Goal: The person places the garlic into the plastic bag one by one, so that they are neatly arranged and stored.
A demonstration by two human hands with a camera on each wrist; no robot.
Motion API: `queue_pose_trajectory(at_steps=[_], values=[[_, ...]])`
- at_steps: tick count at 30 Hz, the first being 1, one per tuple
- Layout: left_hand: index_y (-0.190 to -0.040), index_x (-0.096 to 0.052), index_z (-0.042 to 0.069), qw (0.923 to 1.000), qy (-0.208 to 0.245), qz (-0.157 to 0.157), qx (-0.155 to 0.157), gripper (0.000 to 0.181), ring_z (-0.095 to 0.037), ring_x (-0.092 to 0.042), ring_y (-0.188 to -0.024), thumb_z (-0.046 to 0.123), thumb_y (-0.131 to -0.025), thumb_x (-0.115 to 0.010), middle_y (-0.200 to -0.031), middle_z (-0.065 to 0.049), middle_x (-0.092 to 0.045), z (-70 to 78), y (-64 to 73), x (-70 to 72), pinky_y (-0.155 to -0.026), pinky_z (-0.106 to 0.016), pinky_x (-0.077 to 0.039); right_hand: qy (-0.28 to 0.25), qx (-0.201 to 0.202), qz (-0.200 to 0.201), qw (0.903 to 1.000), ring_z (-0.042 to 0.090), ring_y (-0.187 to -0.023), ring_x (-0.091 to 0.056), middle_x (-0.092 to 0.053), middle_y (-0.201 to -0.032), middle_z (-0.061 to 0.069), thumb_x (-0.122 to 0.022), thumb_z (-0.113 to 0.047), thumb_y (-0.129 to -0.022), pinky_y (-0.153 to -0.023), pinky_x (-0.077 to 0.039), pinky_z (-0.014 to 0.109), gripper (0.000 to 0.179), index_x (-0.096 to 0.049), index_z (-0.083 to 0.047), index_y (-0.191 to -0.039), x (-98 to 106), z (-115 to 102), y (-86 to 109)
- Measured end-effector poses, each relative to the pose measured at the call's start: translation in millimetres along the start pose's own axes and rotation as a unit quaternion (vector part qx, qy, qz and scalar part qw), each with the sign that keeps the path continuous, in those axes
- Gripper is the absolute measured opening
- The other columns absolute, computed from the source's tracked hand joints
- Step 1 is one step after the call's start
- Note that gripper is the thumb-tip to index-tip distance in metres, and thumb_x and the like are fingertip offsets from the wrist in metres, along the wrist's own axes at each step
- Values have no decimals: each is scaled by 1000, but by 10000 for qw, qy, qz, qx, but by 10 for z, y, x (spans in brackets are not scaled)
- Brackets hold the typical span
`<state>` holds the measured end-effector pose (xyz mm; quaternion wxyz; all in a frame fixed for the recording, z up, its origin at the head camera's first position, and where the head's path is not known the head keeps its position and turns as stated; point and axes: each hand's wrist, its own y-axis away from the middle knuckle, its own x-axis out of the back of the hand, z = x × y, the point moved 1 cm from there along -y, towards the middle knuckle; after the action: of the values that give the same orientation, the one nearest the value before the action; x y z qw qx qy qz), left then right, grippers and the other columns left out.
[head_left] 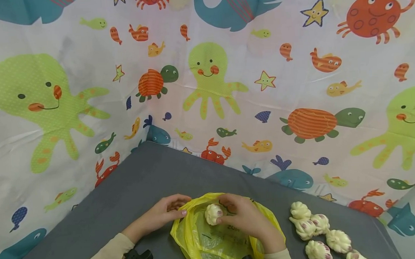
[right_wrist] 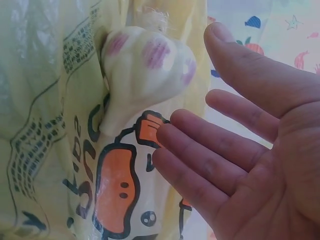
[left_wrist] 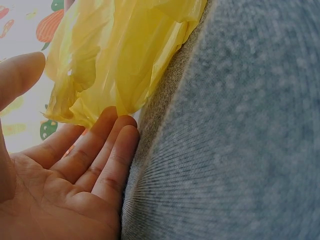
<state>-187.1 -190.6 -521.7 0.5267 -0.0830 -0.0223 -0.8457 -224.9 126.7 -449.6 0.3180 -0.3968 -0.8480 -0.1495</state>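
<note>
A yellow plastic bag [head_left: 188, 242] lies with its mouth spread wide between the two hands. Inside it is a white garlic bulb [head_left: 212, 214] with purple patches, seen close up in the right wrist view [right_wrist: 145, 65]. My right hand [head_left: 244, 216] is over the bag's opening, thumb and fingers spread beside the garlic; the right wrist view shows a gap between them. At the bag's left rim is my left hand [head_left: 162, 214]. Its fingertips [left_wrist: 107, 117] touch the yellow plastic, with the thumb held apart from it.
Several more garlic bulbs [head_left: 338, 241] lie in a loose group on the grey table [head_left: 154, 174], right of the bag. A curtain [head_left: 179, 119] printed with sea animals stands along the table's back edges.
</note>
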Motion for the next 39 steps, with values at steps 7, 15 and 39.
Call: queue_pose_trajectory(at_steps=[7,15,39], values=[[-158,-53,1,10000,-23,-3,-44,50,-35,-60,-136,23,-113,-63,-154,-20,-59,-5,-1,-3,-100,-33,-57,19,89,139,9999,39,-125,-69,-72,-134,11,-84,-37,-100,-101,-57,59,54,-69,-9,-143,71,-33,49],[-157,-55,3,10000,-48,22,-50,49,-36,-59,-136,24,-113,-64,-154,-19,-59,4,2,-2,-100,-35,-57,13,68,265,9996,38,-117,-70,-73,-131,9,-82,-35,-102,-95,-60,53,49,-70,-11,-143,139,-51,91],[-158,-53,1,10000,-80,-32,-32,51,-36,-60,-136,24,-114,-63,-153,-20,-59,17,12,-4,-100,-32,-57,152,-57,630,9979,34,-117,-71,-71,-139,6,-83,-35,-101,-89,-60,48,48,-69,-25,-145,301,-70,219]])
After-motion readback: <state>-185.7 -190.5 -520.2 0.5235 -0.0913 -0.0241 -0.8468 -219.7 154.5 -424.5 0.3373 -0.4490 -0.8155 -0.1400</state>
